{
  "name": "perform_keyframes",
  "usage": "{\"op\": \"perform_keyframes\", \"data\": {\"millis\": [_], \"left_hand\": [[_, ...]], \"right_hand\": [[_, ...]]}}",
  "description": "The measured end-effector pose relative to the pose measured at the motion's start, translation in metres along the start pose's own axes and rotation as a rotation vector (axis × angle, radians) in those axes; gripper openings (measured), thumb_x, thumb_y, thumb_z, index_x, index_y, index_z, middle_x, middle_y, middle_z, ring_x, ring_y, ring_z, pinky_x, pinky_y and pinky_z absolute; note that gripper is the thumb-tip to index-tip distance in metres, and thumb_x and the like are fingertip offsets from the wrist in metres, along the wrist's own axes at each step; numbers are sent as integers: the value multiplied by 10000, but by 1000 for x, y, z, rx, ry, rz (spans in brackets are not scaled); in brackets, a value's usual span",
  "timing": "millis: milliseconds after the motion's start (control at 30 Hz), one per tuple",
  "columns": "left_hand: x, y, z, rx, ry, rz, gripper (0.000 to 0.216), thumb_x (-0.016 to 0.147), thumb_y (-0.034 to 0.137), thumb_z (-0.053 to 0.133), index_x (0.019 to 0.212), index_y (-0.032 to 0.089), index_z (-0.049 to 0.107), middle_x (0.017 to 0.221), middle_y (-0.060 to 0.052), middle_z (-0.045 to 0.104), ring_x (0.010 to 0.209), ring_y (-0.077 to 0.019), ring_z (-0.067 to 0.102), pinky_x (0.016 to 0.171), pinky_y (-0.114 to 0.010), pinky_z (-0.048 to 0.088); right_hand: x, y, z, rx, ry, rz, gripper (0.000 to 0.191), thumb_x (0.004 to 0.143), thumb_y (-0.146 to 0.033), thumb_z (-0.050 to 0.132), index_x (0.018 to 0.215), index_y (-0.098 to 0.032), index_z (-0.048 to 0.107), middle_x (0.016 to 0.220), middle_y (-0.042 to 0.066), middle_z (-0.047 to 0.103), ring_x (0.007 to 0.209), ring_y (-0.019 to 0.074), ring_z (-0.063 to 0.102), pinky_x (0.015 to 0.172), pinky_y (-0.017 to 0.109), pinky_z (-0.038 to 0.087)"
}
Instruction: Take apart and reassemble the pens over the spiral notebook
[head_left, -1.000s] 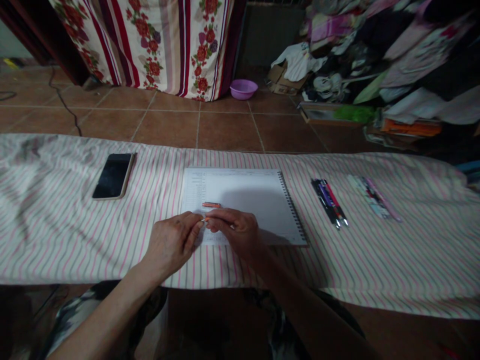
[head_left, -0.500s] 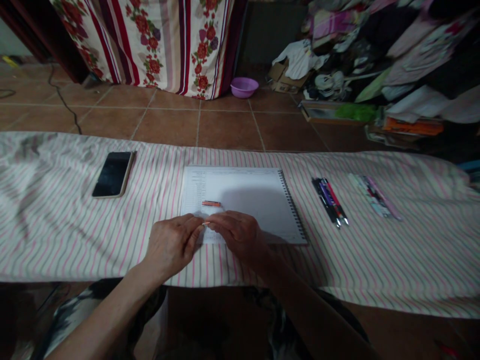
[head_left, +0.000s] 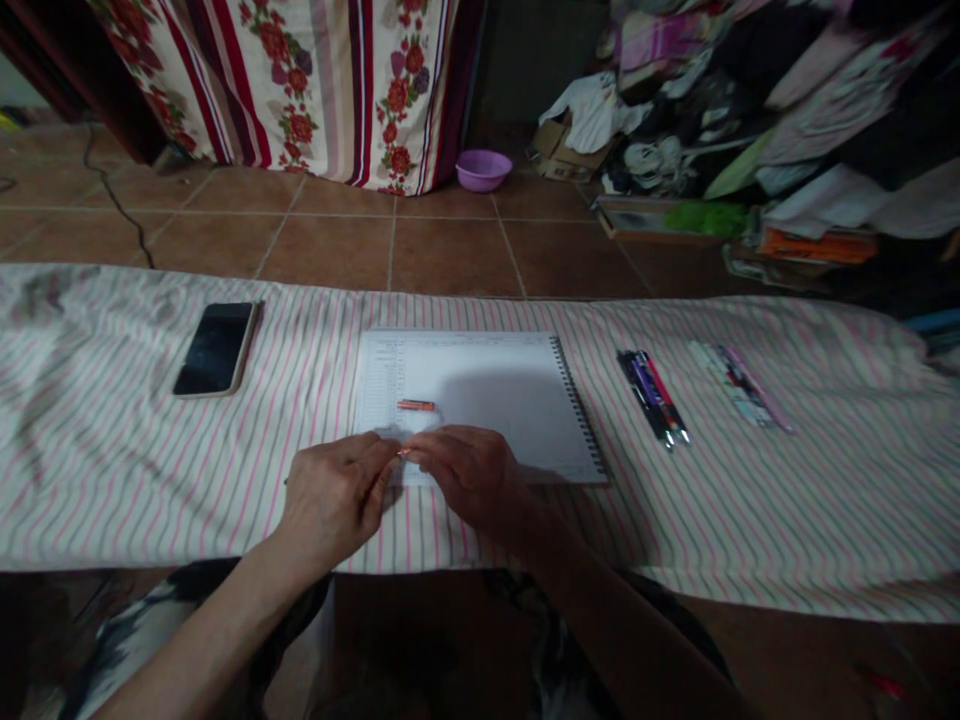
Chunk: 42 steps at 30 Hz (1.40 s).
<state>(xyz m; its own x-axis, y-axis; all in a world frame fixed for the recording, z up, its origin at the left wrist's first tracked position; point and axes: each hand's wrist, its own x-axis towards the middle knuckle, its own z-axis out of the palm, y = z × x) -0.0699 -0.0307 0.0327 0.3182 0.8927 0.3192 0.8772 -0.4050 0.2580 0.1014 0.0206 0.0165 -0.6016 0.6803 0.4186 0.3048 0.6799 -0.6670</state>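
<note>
My left hand (head_left: pixel 334 500) and my right hand (head_left: pixel 472 475) meet at the near left part of an open spiral notebook (head_left: pixel 495 420). Both are closed, with fingertips pinching a thin orange piece (head_left: pixel 403 452) that looks like part of a pen; most of it is hidden by the fingers. Just beyond the fingertips, a short orange pen barrel piece (head_left: pixel 415 405) lies on the page. A tiny dark tip (head_left: pixel 286 481) shows at the outer side of my left hand; I cannot tell what it belongs to.
On the striped cloth (head_left: pixel 315 330), a phone (head_left: pixel 216 348) lies at the left. Several pens (head_left: pixel 652 395) lie right of the notebook, with more pale pens (head_left: pixel 742 385) beyond them. A purple basin (head_left: pixel 484 170) stands on the tiled floor near a floral curtain (head_left: pixel 322 90).
The view has shifted slightly. The thin orange piece shows less between my fingertips, which are closer together. The barrel piece stays on the page.
</note>
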Motion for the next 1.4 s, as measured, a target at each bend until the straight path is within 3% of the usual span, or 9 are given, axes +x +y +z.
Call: {"op": "perform_keyframes", "data": {"millis": [500, 1100, 1200, 1400], "left_hand": [[0, 7, -1, 137, -5, 135, 190, 843, 182, 402, 847, 169, 591, 647, -19, 601, 569, -179, 566, 492, -289, 398], [1, 7, 0, 54, -21, 157, 222, 835, 171, 380, 836, 157, 602, 657, -29, 616, 589, -170, 582, 524, -272, 430], [0, 4, 2, -2, -38, 108, 248, 856, 210, 370, 846, 159, 612, 697, -39, 641, 610, -171, 601, 540, -270, 440], [6, -1, 3, -222, -155, -170, 276, 870, 268, 376, 845, 164, 630, 767, -46, 672, 697, -186, 630, 604, -278, 444]], "right_hand": [[4, -8, -10, 139, -157, 274, 234, 830, -221, 509, 651, -172, 651, 551, -15, 619, 499, 103, 574, 527, 204, 389], [5, -5, -9, 134, -223, 338, 225, 802, -210, 507, 640, -125, 638, 479, -32, 519, 453, 63, 456, 486, 183, 319], [7, -6, -10, 160, -235, 371, 225, 804, -211, 503, 632, -131, 624, 473, -33, 520, 441, 63, 460, 480, 179, 343], [7, -2, -5, 456, -205, 511, 222, 823, -291, 507, 732, -128, 627, 582, 11, 624, 504, 91, 580, 505, 192, 451]]}}
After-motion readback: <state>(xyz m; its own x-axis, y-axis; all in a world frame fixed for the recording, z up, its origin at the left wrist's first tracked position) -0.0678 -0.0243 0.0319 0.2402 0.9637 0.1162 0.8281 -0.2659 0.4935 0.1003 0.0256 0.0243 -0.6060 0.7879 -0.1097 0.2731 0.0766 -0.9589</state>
